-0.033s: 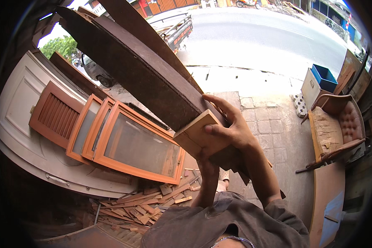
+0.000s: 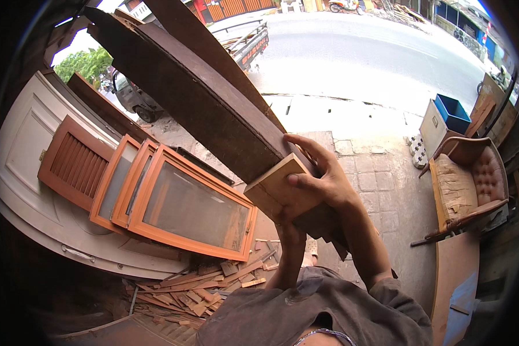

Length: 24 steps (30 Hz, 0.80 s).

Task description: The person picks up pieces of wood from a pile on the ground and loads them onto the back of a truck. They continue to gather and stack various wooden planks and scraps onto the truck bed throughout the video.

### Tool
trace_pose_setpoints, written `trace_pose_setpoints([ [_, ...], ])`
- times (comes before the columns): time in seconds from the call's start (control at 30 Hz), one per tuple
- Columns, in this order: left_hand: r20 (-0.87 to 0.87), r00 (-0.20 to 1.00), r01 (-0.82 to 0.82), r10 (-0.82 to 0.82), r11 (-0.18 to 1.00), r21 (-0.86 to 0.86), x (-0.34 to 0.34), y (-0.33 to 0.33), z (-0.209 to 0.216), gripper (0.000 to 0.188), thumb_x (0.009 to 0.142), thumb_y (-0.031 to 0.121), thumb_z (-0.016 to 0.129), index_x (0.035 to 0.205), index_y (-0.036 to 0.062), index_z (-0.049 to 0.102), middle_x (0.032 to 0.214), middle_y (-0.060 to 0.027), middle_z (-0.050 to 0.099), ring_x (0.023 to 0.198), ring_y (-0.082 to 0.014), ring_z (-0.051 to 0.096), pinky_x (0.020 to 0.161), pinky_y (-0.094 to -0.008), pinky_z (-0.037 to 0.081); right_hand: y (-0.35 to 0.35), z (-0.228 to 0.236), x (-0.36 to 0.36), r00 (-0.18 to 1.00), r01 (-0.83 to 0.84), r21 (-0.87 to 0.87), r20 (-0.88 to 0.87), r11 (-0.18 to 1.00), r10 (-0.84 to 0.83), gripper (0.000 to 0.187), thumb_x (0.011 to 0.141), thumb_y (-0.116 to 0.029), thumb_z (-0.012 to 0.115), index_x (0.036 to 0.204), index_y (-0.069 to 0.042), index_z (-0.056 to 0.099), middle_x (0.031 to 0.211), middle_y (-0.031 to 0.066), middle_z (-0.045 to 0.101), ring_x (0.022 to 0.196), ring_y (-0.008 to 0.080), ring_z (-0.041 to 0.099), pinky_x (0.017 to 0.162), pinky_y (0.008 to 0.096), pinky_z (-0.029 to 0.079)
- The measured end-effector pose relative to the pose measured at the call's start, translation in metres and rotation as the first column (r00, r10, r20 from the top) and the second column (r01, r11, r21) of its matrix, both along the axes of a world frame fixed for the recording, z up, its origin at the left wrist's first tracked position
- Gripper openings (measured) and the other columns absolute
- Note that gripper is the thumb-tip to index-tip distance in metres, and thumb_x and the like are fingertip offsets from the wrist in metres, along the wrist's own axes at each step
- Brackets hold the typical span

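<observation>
A stack of long dark wooden boards slants from my chest up toward the far left. Across its near end lies a short, pale wooden block. My right hand wraps the stack from the right side, its thumb pressed on top of the pale block and its fingers over the dark boards. From below, my left hand holds the near end of the stack; its fingers are mostly hidden under the wood. The dark ends of other pieces jut out between my wrists.
Orange-framed window sashes, a louvred shutter and a pale door lean at the left. Wood offcuts cover the floor beneath. At the right stand a worn armchair and a blue bin. A truck is parked by the road.
The view has tilted very slightly, shifting the surroundings a little. My hands keep the same hold on the boards.
</observation>
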State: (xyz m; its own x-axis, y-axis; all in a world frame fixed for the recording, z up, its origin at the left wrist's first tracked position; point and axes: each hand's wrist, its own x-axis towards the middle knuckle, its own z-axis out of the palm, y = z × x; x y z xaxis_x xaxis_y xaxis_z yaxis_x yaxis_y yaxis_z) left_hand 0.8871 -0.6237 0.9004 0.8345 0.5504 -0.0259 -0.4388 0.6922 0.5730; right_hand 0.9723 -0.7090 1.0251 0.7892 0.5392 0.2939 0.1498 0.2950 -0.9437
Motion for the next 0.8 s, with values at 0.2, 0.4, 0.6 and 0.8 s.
trace_pose_setpoints([
  [0.2,-0.131,0.989,0.063,-0.06,0.998,0.014,0.159,0.02,-0.001,0.067,0.093,0.033,0.07,0.144,0.0011,0.039,0.134,-0.013,0.051,0.12,-0.0262,0.056,0.097,-0.0383,0.053,0.022,-0.01,0.167,0.997,0.001,-0.04,-0.076,0.999,-0.004,0.075,0.077,-0.028,0.083,0.142,-0.003,0.053,0.14,0.0154,0.056,0.131,0.0258,0.052,0.112,0.039,0.037],
  [0.4,-0.268,0.96,0.124,-0.086,0.984,0.129,0.322,0.033,-0.01,0.068,0.094,0.039,0.063,0.147,0.0035,0.038,0.135,-0.0145,0.051,0.126,-0.0286,0.053,0.105,-0.0448,0.048,0.038,-0.072,0.345,0.983,-0.019,-0.008,-0.184,1.0,0.017,0.065,0.085,-0.021,0.078,0.141,-0.002,0.053,0.139,0.0142,0.057,0.128,0.023,0.053,0.109,0.0356,0.041],
  [0.6,-0.214,0.973,0.1,-0.083,0.993,0.069,0.514,0.066,-0.053,0.065,0.095,0.037,0.062,0.147,0.0048,0.039,0.136,-0.0138,0.053,0.124,-0.0289,0.055,0.105,-0.0443,0.047,0.071,-0.108,0.543,0.989,-0.04,-0.117,-0.145,0.992,0.023,0.064,0.086,-0.026,0.079,0.141,-0.005,0.054,0.14,0.0135,0.057,0.125,0.0218,0.055,0.107,0.0336,0.042],
  [0.8,-0.252,0.957,0.16,-0.14,0.985,0.061,0.672,0.091,-0.038,0.062,0.096,0.035,0.063,0.146,0.0061,0.042,0.135,-0.0101,0.054,0.125,-0.0228,0.054,0.105,-0.0404,0.047,0.098,-0.081,0.694,0.92,-0.035,-0.151,-0.39,0.988,-0.027,0.059,0.088,-0.02,0.073,0.141,-0.003,0.052,0.131,0.0184,0.061,0.119,0.0236,0.06,0.1,0.0336,0.048],
])
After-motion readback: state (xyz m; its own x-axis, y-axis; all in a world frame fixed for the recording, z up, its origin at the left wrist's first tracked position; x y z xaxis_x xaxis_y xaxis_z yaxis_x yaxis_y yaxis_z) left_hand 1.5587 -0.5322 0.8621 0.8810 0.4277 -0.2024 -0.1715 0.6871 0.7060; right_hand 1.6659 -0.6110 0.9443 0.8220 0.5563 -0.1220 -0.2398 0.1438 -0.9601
